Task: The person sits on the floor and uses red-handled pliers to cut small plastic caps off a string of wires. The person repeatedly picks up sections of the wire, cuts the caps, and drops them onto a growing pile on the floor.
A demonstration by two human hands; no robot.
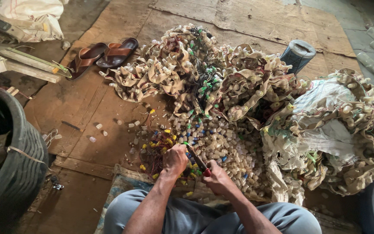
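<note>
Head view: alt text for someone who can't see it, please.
Seated on cardboard, a person's left hand grips small capped wires while the right hand holds red-handled cutters over a pile of pale plastic caps; brown sandals lie beyond.

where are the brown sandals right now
In the head view, the brown sandals lie side by side on the cardboard floor at upper left, just left of the tangled heap of strips, beside the wooden planks.

Under your bare hands, the small cream plastic caps (221, 147) look matt and dusty. The dark knife blade (195, 158) you hold is dull metal with a glossy red plastic grip. Beige cloth strips (165, 73) are rough and frayed; the brown cardboard floor covering (83, 104) is matt.
</note>
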